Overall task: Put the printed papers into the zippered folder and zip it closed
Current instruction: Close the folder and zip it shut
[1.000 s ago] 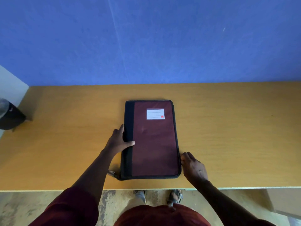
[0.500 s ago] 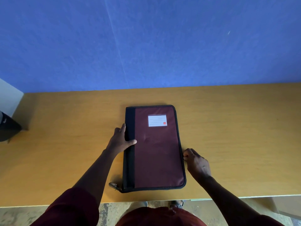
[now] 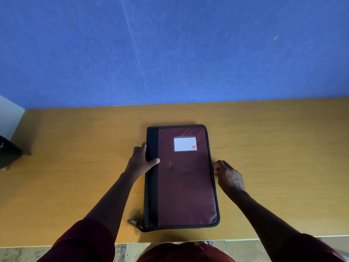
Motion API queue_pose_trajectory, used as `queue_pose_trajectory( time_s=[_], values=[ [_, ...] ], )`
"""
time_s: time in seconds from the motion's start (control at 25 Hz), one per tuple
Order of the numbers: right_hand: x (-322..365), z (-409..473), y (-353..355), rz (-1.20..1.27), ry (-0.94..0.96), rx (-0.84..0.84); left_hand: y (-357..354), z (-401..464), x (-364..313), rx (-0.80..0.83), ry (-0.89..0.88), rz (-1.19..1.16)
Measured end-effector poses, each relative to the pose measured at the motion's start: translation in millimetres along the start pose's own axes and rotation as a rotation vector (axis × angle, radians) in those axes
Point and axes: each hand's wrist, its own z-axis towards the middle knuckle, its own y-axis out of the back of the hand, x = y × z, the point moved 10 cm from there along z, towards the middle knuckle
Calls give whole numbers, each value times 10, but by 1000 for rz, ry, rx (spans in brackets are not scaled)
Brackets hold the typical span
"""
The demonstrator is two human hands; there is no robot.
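A maroon zippered folder (image 3: 186,186) with a black spine and a white label lies closed on the wooden table (image 3: 273,157), long side pointing away from me. My left hand (image 3: 140,161) presses its black spine, thumb on top of the cover. My right hand (image 3: 227,176) is at the folder's right edge about halfway up, fingers pinched together at the zipper track; the pull itself is hidden by the fingers. A zipper tab (image 3: 133,222) sticks out at the near left corner. No papers are visible.
A dark object (image 3: 8,155) sits at the table's far left edge. A blue wall (image 3: 170,53) rises right behind the table. The table's front edge runs just below the folder.
My right hand has slid away from me along the folder's right edge, from the near right corner to about the middle. My left hand has stayed on the spine.
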Motion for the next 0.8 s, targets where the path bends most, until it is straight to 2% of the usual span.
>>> queue_pose_trajectory(
  time_s=[0.4, 0.8],
  values=[
    [85, 507, 137, 7, 5, -40, 85, 237, -33, 42, 35, -95],
    [137, 1099, 306, 22, 32, -74, 114, 433, -78, 94, 69, -84]
  ],
)
